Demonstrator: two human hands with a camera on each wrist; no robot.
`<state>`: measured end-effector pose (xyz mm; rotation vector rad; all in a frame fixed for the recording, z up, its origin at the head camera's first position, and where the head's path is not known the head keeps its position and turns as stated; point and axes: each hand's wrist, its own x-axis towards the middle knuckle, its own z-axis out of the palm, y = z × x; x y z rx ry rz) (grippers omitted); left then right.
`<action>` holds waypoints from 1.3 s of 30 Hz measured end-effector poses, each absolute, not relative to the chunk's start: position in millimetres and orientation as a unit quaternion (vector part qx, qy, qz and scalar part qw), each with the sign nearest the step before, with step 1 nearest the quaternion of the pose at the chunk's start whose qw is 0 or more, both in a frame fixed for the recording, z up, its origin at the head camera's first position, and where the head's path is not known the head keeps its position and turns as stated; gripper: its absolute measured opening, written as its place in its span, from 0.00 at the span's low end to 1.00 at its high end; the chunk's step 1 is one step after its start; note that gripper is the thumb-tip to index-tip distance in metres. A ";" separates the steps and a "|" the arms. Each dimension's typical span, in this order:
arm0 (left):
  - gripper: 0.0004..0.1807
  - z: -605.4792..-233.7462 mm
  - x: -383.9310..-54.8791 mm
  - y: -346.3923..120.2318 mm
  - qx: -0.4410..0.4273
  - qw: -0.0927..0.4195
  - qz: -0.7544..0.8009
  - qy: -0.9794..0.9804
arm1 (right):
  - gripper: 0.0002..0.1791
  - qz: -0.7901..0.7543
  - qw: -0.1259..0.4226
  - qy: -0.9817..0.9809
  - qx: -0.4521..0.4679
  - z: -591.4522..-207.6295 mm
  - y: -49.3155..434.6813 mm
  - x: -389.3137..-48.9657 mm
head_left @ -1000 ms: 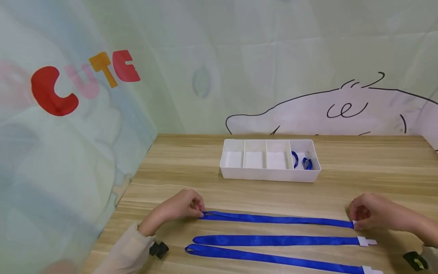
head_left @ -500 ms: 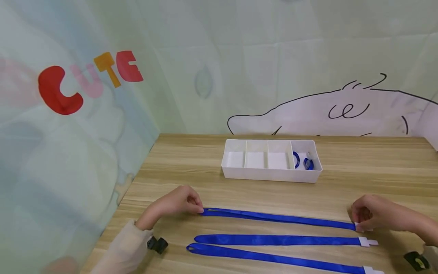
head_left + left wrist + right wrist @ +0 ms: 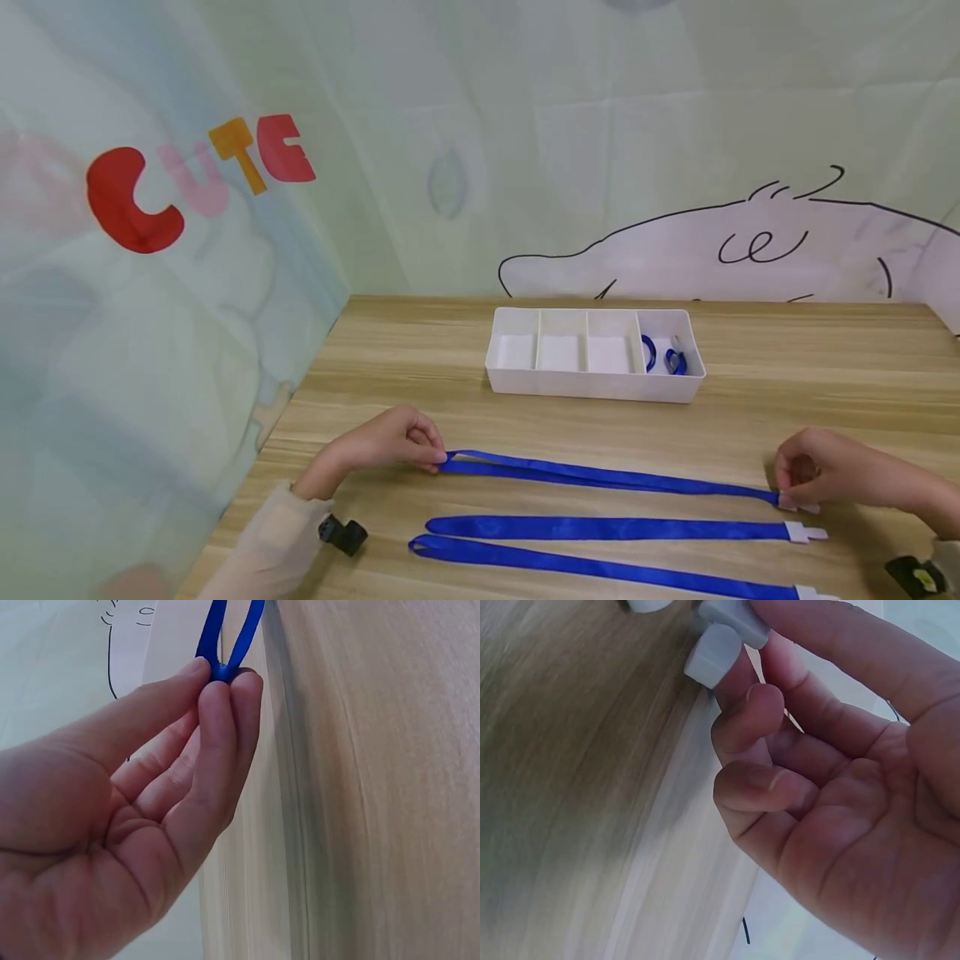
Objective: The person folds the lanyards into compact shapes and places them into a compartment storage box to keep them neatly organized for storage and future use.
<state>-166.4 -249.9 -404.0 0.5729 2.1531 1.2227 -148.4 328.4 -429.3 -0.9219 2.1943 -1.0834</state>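
Observation:
A blue lanyard (image 3: 570,474) stretches between both hands above the wooden table. My left hand (image 3: 393,439) pinches its looped end between thumb and fingertips; the left wrist view shows the blue strap (image 3: 244,634) parting into two strands from that pinch. At the other end my right hand (image 3: 836,468) pinches the white plastic clip (image 3: 735,619), seen close up in the right wrist view. Nearer the front lie two more blue lanyards, a middle lanyard (image 3: 600,528) and a front lanyard (image 3: 600,567), roughly parallel, their white clips to the right.
A white divided tray (image 3: 592,384) stands behind the hands. Its rightmost compartment contains coiled blue straps (image 3: 676,362); the other compartments show bare bottoms. Printed fabric walls (image 3: 420,125) rise at the back and left of the table (image 3: 390,350).
My left hand has lifted slightly and moved back with the loop end, and the two strands of the held lanyard spread apart near it. My right hand stays at the clip.

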 end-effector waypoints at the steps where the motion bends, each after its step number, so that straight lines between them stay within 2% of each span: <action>1: 0.06 -403.4 -166.1 -249.7 0.212 0.295 0.462 0.809 | 0.08 -0.404 0.262 0.808 -0.341 -429.3 328.5 -148.6; 11: 0.05 -402.2 -167.0 -249.6 0.158 0.296 0.507 0.794 | 0.07 -0.434 0.281 0.786 -0.340 -431.1 330.9 -150.5; 20: 0.05 -400.4 -167.7 -247.1 0.145 0.303 0.525 0.782 | 0.08 -0.485 0.291 0.740 -0.363 -424.4 333.2 -152.6; 32: 0.05 -399.5 -171.5 -246.1 0.196 0.246 0.471 0.824 | 0.03 -0.469 0.300 0.771 -0.309 -415.4 334.1 -154.8; 39: 0.07 -399.9 -171.8 -243.8 0.180 0.226 0.461 0.839 | 0.02 -0.458 0.298 0.787 -0.287 -409.9 333.9 -153.6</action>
